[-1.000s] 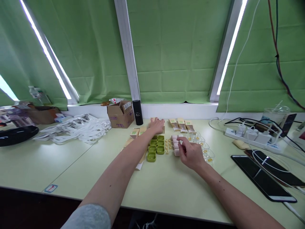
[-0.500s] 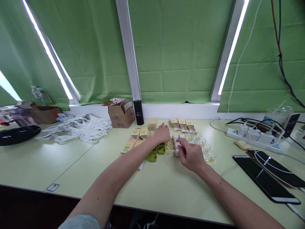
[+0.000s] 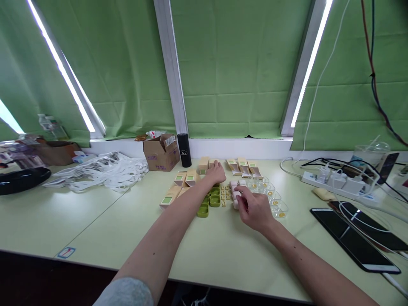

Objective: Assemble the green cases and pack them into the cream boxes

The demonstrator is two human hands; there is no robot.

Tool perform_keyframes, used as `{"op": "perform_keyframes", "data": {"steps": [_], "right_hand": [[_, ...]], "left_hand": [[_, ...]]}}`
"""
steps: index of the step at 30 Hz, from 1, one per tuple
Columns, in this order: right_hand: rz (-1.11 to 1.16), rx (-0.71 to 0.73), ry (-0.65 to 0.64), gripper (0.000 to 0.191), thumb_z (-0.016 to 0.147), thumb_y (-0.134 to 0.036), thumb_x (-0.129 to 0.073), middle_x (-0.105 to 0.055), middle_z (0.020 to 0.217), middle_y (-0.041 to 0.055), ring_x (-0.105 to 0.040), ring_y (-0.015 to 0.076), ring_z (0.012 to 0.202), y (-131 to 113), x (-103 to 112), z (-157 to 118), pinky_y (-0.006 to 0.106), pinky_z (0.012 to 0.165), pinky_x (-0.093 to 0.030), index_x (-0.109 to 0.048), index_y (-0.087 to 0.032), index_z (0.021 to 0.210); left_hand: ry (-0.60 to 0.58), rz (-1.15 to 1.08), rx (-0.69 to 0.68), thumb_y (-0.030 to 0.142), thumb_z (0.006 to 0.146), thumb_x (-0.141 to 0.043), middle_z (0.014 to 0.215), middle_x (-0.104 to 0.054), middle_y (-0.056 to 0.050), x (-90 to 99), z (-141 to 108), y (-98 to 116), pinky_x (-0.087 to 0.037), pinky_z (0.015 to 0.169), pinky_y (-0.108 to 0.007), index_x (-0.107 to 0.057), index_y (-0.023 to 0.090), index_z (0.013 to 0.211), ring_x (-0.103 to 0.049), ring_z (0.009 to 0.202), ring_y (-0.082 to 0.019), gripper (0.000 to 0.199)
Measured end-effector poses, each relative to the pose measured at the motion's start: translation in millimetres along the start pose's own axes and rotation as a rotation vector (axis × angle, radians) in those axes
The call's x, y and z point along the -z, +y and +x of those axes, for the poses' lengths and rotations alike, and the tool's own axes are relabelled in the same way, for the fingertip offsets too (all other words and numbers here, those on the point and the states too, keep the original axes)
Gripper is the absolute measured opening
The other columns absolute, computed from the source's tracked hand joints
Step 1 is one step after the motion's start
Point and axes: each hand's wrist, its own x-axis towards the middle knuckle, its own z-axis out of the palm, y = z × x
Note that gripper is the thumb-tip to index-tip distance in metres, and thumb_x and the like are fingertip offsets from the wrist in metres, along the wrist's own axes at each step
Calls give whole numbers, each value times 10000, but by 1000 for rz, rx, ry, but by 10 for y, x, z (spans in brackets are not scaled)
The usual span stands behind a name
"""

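My left hand point(image 3: 216, 173) reaches far across the table, its bent fingers pointing down beside a small upright kraft carton point(image 3: 203, 165). Part of another beige surface shows at its fingertips; what they grip is hidden. Under and beside that forearm lie more kraft cartons point(image 3: 170, 196) with green labels and several green square tubs point(image 3: 203, 210). My right hand point(image 3: 256, 208) is curled, thumb and forefinger at a row of pale pink blocks point(image 3: 236, 200); whatever lies between its fingers cannot be made out. Small gold-coloured pieces point(image 3: 223, 197) lie in rows between the tubs and blocks.
Clear plastic cups point(image 3: 279, 209) with yellow bits stand right of the blocks, with opened kraft sleeves point(image 3: 244, 167) behind. A cardboard box point(image 3: 162, 154), black cylinder point(image 3: 184, 150) and white straps point(image 3: 102, 172) lie left; power strip point(image 3: 341, 187) and phone point(image 3: 353, 239) right.
My left hand has shifted slightly left, closer to the upright carton, and its forearm has swung a little to the right. My right hand stays about where it was at the blocks.
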Motion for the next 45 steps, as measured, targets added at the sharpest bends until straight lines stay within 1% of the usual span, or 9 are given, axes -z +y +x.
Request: {"op": "perform_keyframes", "data": {"steps": [4, 11, 22, 27, 31, 34, 38, 42, 45], "right_hand": [[13, 0, -16, 219, 992, -179, -487, -649, 573, -47, -579, 136, 451, -11, -6, -5, 279, 512, -279, -629, -180, 1159], [21, -1, -22, 227, 992, -189, -479, -663, 572, -36, -589, 139, 455, -30, 9, 9, 279, 519, -287, -637, -181, 1155], [29, 18, -29, 221, 1001, -173, -469, -655, 577, -41, -587, 139, 460, -40, 18, 11, 282, 517, -272, -627, -174, 1155], [40, 35, -11, 209, 990, -167, -487, -658, 578, -44, -576, 138, 448, -56, 21, 14, 283, 520, -291, -625, -170, 1147], [52, 26, -23, 205, 981, -159, -496, -662, 588, -38, -566, 140, 454, -69, 9, -1, 279, 526, -296, -627, -183, 1137], [63, 46, -22, 188, 964, -140, -502, -646, 577, -38, -535, 138, 444, -77, 1, -8, 276, 518, -285, -628, -190, 1095], [78, 78, -29, 149, 956, -119, -504, -627, 569, -35, -495, 131, 436, -97, 0, -10, 276, 517, -278, -621, -205, 988], [89, 88, -66, 146, 955, -113, -512, -633, 574, -28, -486, 132, 445, -120, -16, -19, 283, 529, -272, -622, -209, 950], [106, 94, -95, 147, 953, -112, -511, -620, 565, -34, -466, 127, 443, -130, -36, -31, 288, 533, -259, -623, -206, 944]], "left_hand": [[-10, -21, 13, 304, 869, -567, 1733, -196, -254, -29, 108, -18, -505, 1074, -554, -300, 130, 1597, -486, 1452, -413, 795], [-11, -45, 47, 315, 859, -579, 1773, -99, -228, -50, 206, -61, -427, 1181, -541, -226, 122, 1638, -272, 1606, -400, 877], [-34, -142, 78, 327, 904, -574, 1791, 19, -206, 21, 196, -27, -396, 1216, -546, -225, 147, 1651, -233, 1627, -404, 844], [44, -255, 27, 388, 955, -576, 1784, -8, -232, 90, 100, 12, -337, 1238, -614, -259, 158, 1650, -232, 1617, -458, 798], [228, -373, -115, 382, 1030, -486, 1747, -259, -190, 310, -105, 25, -402, 1218, -520, -360, 195, 1614, -422, 1531, -359, 626], [384, -461, -201, 294, 1055, -403, 1602, -495, -165, 524, -385, -39, -534, 1058, -386, -458, 192, 1539, -650, 1228, -236, 497], [602, -604, -306, 234, 1008, -478, 1165, -760, -106, 691, -897, -218, -555, 847, -318, -668, 171, 1224, -694, 953, -198, 294], [641, -573, -244, 261, 991, -515, 906, -784, -42, 672, -1372, -391, -505, 731, -293, -712, 193, 1059, -686, 779, -182, 219], [540, -474, -200, 270, 986, -512, 849, -776, -21, 617, -1625, -467, -469, 681, -290, -726, 206, 1037, -669, 723, -184, 229]]}}
